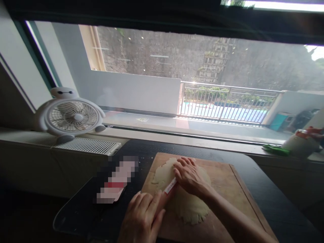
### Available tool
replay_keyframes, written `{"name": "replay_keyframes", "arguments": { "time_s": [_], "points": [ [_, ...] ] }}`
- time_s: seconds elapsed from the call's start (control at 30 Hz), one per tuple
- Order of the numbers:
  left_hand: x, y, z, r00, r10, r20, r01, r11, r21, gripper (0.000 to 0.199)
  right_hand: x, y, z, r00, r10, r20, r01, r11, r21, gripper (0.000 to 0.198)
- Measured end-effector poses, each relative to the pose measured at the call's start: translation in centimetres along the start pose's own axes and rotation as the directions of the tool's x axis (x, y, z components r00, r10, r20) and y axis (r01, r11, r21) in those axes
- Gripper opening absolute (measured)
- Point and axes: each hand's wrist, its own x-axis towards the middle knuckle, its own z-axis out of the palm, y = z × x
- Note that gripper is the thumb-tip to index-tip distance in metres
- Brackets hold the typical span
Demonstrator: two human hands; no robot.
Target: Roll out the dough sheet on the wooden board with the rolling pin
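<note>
A wide, flattened sheet of pale dough [192, 207] with ragged, cracked edges lies on a wooden board [222, 189]. Across it runs a slanting wooden rolling pin [170, 187] that carries a white and red label. My left hand [143, 214] is closed round the near end of the pin, by the board's left front edge. Farther up, my right hand [188, 175] lies over the far part of the pin, fingers bent over it above the dough. Both palms hide much of the pin, and my right forearm covers part of the dough.
The board rests on a dark table [134, 148] beside a window. A blurred-out pink object [117, 182] lies left of the board. A white fan [76, 116] stands on the ledge at left. Green cloth-like material [275, 150] and a pale container [301, 145] are at right.
</note>
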Motion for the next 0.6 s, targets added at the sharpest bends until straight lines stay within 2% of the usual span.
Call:
{"name": "replay_keyframes", "arguments": {
  "time_s": [0.1,0.17,0.37,0.47,0.53,0.6],
  "points": [
    [-0.2,0.5,-0.1,1.0,0.025,-0.016,-0.025,1.0,-0.016,0.042,-1.7,0.3,-0.1,0.998,0.031,-0.048,-0.032,0.999,-0.015,0.031],
    [-0.3,0.3,-0.1,0.999,0.016,-0.035,-0.017,0.999,-0.027,0.04,-0.9,0.0,0.4,0.998,0.04,-0.049,-0.04,0.999,-0.003,0.031],
    [-0.6,-2.1,0.0,0.996,-0.082,-0.043,0.08,0.995,-0.052,0.033,7.0,-2.4,3.0,0.997,0.043,0.064,-0.049,0.994,0.095,0.034],
    [-0.8,-3.0,0.2,0.992,-0.117,-0.04,0.115,0.992,-0.06,0.035,10.6,-3.7,4.1,0.982,0.095,0.162,-0.115,0.986,0.121,0.038],
    [-1.1,-3.2,0.4,0.991,-0.124,-0.05,0.121,0.991,-0.05,0.036,11.6,-4.2,4.4,0.975,0.115,0.192,-0.137,0.985,0.104,0.039],
    [-1.4,-3.1,0.4,0.991,-0.112,-0.072,0.111,0.994,-0.013,0.039,11.0,-4.2,3.9,0.976,0.105,0.192,-0.122,0.989,0.083,0.035]
  ]
}}
